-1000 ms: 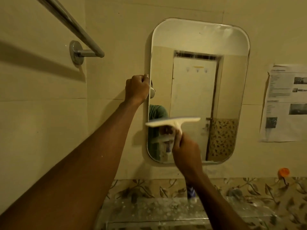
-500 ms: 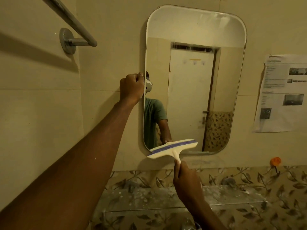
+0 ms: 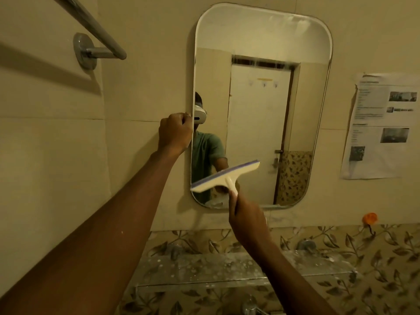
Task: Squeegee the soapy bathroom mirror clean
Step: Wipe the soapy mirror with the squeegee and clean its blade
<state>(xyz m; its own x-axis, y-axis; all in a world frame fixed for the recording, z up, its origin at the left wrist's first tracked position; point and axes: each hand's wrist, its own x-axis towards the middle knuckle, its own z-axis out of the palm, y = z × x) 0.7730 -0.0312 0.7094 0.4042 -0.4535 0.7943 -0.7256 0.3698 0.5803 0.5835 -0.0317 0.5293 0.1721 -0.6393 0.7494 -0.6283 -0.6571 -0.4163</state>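
Straight ahead on the wall, the mirror (image 3: pixel 261 30) is being shown standing tall, its long axis running top to bottom, with faint streaks being seen near its top. At mid-height on its left edge, the mirror is being gripped by the left hand (image 3: pixel 175 130), fingers curled at the rim, and seemingly being steadied. Lower down, the handle of the squeegee (image 3: pixel 227 176) is being gripped by the right hand (image 3: pixel 247 221), just below the mirror's bottom edge.

The squeegee is being held up and to the left of that grip, in front of the mirror's lower left part. Its blade is being held on a slant, the left end low by the mirror's left edge and the right end higher towards the middle. Whether glass is being touched cannot be told. For the next pass, the blade is probably being readied for levelling across the mirror's short axis, and the right hand is being judged the only one placed to do it.
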